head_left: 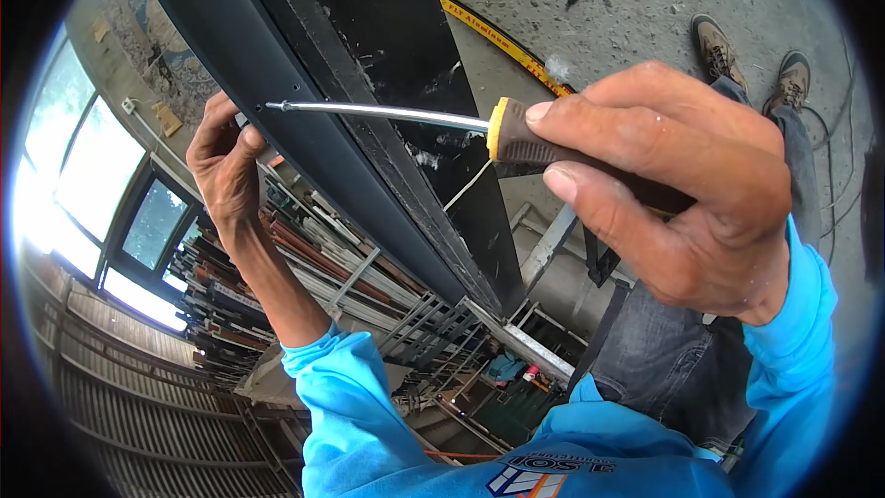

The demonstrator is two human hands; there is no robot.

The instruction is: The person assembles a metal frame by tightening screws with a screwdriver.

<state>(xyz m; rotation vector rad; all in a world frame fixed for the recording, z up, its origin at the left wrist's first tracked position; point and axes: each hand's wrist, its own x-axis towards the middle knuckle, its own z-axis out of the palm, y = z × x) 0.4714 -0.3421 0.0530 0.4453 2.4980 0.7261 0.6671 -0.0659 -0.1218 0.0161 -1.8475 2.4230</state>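
Note:
My right hand is closed round the dark brown handle of a screwdriver with a yellow collar. Its long metal shaft points left, and the tip sits right at a small screw or hole in a black metal profile. At the profile's far left edge, my left hand is closed, thumb and fingers pinched around a small pale piece whose kind I cannot make out. Part of those fingers is hidden behind the profile. Another small hole shows just right of the tip.
The profile lies along a wide black beam with scuffs. A metal stand supports it below. Racks of metal lengths fill the left. A yellow strip with lettering lies on the concrete floor; a person's shoes stand at right, near cables.

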